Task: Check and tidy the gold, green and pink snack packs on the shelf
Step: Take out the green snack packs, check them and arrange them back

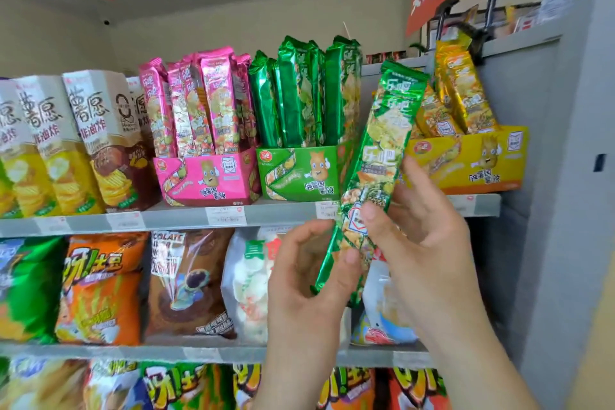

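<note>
Green pack (382,143), just right of the green tray (299,173) — probably light, slippery foil, brittle inside. Fingers of left hand (309,276) and right hand (419,226) pinch its lower half — a sound hold.

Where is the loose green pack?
Head view, right of centre: the green pack, held by left hand and right hand, before the green box and gold box.

The held pack (386,143) is shiny green with yellow chip pictures. The pink packs (213,103), green packs (293,93) and gold packs (462,93) shine. The pink box (213,180), green box (299,176) and yellow box (479,160) each show a cartoon potato.
</note>
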`<state>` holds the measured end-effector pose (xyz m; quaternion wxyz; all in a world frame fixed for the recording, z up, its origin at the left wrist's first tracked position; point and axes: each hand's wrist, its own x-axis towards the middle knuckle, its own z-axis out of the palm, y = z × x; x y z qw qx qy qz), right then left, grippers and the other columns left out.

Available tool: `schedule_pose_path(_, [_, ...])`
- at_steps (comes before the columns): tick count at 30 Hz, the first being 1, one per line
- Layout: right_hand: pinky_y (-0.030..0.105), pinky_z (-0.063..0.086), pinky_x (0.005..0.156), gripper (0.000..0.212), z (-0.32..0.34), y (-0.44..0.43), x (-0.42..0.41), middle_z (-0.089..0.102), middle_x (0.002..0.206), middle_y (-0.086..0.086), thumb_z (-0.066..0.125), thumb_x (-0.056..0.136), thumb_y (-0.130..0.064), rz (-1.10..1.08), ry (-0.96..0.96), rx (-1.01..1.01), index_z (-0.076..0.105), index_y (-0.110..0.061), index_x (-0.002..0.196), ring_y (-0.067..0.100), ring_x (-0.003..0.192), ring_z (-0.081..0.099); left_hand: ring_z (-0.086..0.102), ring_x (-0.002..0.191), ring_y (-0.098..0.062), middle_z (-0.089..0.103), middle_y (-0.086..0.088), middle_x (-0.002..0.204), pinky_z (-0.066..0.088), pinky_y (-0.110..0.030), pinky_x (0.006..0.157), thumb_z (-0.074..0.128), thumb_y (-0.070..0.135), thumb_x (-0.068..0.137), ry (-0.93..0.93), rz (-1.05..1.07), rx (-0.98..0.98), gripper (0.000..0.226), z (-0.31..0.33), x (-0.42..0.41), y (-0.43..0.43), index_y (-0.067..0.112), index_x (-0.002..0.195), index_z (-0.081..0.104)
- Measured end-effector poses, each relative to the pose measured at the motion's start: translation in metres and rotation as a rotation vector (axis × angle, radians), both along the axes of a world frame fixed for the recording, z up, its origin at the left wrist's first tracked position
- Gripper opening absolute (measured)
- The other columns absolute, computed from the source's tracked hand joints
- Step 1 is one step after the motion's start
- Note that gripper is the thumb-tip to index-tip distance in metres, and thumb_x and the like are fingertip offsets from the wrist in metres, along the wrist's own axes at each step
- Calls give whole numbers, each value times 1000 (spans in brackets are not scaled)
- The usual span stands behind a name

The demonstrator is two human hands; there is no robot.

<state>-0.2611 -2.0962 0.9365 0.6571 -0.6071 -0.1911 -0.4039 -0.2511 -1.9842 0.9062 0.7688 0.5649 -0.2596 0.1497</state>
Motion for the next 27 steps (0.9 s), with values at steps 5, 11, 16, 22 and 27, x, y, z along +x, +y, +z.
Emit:
schedule_pose_path(5, [27,54,80,53,-2,-3,-6,71,113,-6,67,83,-15,26,26,16,56,-50,121,13,100,67,68,80,-10,75,-4,95,53,-23,68,80,30,69,4,-62,-21,29,-4,-4,-1,30,95,67])
schedule_pose_path(11, [22,53,81,38,5,-13,-10,73,106,-2,63,87,-23,20,57,60,59,-17,124,8,96,67,70,81,-11,75,0,94,55,-30,74,76,32,71,7,-139,153,33,-19,-5,-1,46,99,65])
schedule_pose_path(16, [26,54,85,39,-1,-16,-14,74,109,-1,67,86,-19,86,89,-9,60,-16,124,13,102,68,63,73,3,68,23,78,57,-28,69,72,23,74,25,-118,184,42,-28,-6,-7,56,100,65])
schedule_pose_path(22, [18,50,90,36,-11,-18,-14,69,121,-8,58,94,-20,192,136,-118,59,-21,130,7,116,62,68,84,1,73,16,92,53,-13,66,73,34,79,-41,-102,203,25,-21,-8,-6,50,97,68])
schedule_pose_path(27, [-7,32,85,39,-29,-9,-18,46,124,-51,39,92,-57,190,256,-253,40,-63,131,-26,117,41,70,91,-12,73,0,99,54,-20,72,72,35,83,-56,-37,109,23,-11,-3,-6,27,104,67])
